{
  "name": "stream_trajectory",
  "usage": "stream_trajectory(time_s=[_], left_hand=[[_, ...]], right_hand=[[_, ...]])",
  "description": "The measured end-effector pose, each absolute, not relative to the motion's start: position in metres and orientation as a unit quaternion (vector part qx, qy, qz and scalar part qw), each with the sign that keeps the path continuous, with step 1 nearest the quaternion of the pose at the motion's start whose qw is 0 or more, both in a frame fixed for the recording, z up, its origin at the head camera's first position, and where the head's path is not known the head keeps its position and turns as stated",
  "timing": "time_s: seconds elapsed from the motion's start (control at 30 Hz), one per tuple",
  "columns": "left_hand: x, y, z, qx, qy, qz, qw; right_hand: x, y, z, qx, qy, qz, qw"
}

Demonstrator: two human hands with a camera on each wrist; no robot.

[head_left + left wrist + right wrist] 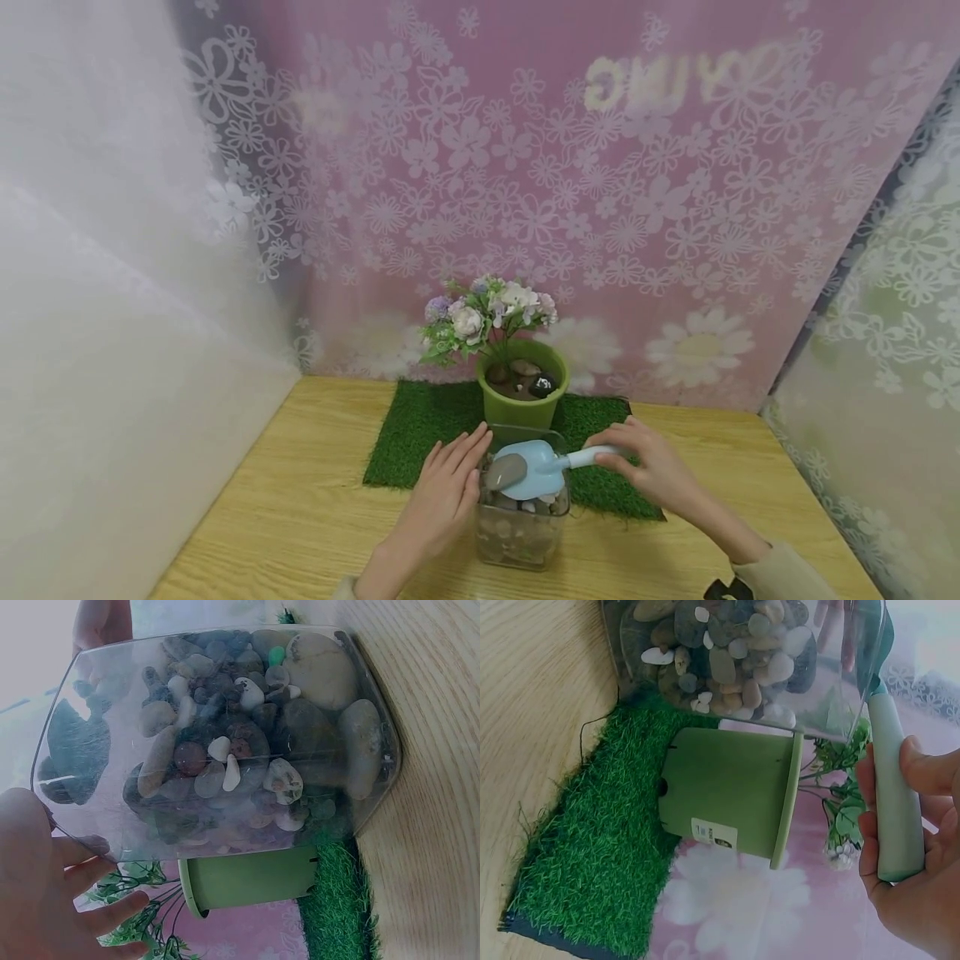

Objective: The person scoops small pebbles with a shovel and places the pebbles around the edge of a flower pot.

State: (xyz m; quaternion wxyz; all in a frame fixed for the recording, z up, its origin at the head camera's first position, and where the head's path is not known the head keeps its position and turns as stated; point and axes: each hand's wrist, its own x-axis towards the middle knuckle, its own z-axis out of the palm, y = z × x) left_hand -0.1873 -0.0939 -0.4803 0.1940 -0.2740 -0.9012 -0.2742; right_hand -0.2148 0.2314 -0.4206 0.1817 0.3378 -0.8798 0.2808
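Note:
My right hand (663, 468) grips the pale handle (896, 799) of a small light-blue trowel (538, 477). A smooth grey stone (507, 472) lies at the front of its blade, above the mouth of a clear plastic container (517, 546). Inside the container are stones and pebbles (225, 750) of several sizes, mostly grey, brown and white. My left hand (444, 493), fingers extended, rests against the container's left rim. In the left wrist view its fingers spread beside the rim, holding nothing.
Just behind the container stands a green flowerpot (522, 407) with artificial-looking flowers (491, 312), soil and a few stones. A strip of artificial grass (405, 433) lies under the pot on the wooden table (300, 500). A floral pink curtain (525, 167) hangs behind.

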Motion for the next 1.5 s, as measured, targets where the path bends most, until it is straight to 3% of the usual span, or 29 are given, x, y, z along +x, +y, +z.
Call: stream_trajectory(time_s=[0.77, 1.03, 1.5], left_hand=[[-0.187, -0.092, -0.481, -0.274, -0.9, -0.258, 0.22], [-0.187, -0.092, -0.48, -0.272, -0.901, -0.261, 0.214], [-0.187, -0.091, -0.481, -0.263, -0.909, -0.254, 0.202]], right_hand=[[-0.216, 0.249, -0.403, 0.27, -0.897, 0.279, 0.21], [-0.234, 0.247, -0.394, 0.237, -0.905, 0.266, 0.23], [-0.284, 0.239, -0.402, 0.163, -0.935, 0.236, 0.209]])
